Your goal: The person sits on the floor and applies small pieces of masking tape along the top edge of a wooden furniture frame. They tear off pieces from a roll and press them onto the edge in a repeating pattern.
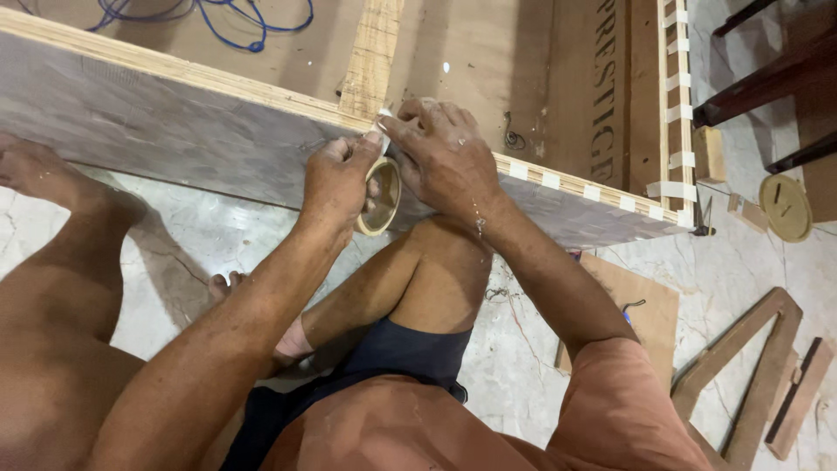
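1. Left hand (338,179) is gripping a roll of masking tape (381,197), fingers curled round it, holding it against the grey laminate face of the plywood panel (157,122), just below the panel's top edge.
2. Right hand (440,153) is pressing a tape end (382,122) down on the panel's ply edge w/ fingertips; fingers are bent and close together, gripping nothing else.
3. Both hands are touching each other over the roll (thumbs side by side).
4. Short white tape strips (551,180) are sitting at intervals along the edge to the right of the hands, more on the far frame rail (676,96).
5. Person is sitting on the marble floor (514,349), knee up under the right forearm.
6. Blue cable (218,17) is lying inside the frame, top left; wood offcuts (758,366) and a round disc (785,207) are lying on the floor at right.
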